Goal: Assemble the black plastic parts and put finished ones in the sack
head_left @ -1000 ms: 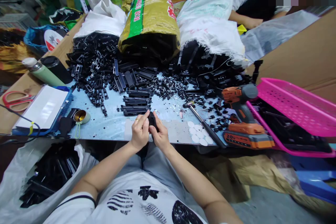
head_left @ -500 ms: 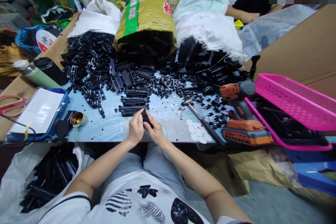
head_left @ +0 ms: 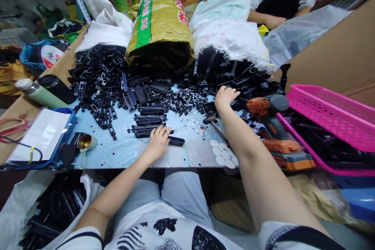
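My left hand (head_left: 157, 142) lies on the blue table (head_left: 123, 148) with fingers stretched over a long black plastic part (head_left: 175, 140), touching its left end. Just beyond it is a small stack of similar black bars (head_left: 149, 119). My right hand (head_left: 225, 97) reaches far forward into the heap of small black parts (head_left: 190, 99) next to the orange drill (head_left: 271, 123). Its fingers curl down onto the pieces; what they hold, if anything, is hidden.
Open sacks (head_left: 161, 19) spill black parts across the back of the table. A hammer (head_left: 216, 125) and white discs (head_left: 222, 154) lie by my right arm. A pink basket (head_left: 331, 117) stands at right; a bottle (head_left: 38, 91), scissors (head_left: 11, 129) and a blue tray (head_left: 43, 134) at left. Another person's arm (head_left: 263, 19) shows beyond.
My hands were together near the table edge holding a black part. Now the part lies on the table under my left hand, and my right hand has reached forward to the parts heap.
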The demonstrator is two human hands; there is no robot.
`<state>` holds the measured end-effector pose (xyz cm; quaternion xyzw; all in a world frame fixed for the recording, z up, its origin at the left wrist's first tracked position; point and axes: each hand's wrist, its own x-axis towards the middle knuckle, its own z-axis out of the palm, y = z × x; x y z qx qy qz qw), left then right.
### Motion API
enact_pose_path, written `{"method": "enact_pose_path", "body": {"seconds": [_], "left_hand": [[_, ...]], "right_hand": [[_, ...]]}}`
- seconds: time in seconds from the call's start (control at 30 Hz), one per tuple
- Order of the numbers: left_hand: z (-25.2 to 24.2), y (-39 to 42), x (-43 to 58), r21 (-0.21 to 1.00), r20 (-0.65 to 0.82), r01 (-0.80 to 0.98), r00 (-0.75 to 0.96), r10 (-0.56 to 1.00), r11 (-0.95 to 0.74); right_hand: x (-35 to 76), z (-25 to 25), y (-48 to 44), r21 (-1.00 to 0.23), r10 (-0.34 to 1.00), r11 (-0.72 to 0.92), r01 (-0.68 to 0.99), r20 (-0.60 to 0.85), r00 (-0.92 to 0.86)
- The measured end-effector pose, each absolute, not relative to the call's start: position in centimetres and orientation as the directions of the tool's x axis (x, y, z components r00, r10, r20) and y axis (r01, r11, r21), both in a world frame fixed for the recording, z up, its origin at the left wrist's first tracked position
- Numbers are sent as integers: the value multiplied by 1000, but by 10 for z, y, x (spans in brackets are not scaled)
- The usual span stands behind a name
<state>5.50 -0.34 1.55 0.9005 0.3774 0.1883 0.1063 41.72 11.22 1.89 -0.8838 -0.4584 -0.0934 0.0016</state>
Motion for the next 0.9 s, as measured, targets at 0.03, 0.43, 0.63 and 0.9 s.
{"method": "enact_pose_path", "body": {"seconds": [0.03,0.43,0.63,0.9], "left_hand": [[15,2,60,304,232,652,657,717,-695],[-14,-32,27,179,388,484,765,514,-856],[-12,-46,15,242,530,451,680,506,-859],[-9,-24,31,221,428,474,738,521,-853]], "right_hand": [[423,18,116,95,787,-614,784,152,598],[368,28,27,-77,878,-469,880,-145,456],[365,19,1,77,983,-181,980,1,182],[380,32,24,271,865,469,841,54,-499]]}}
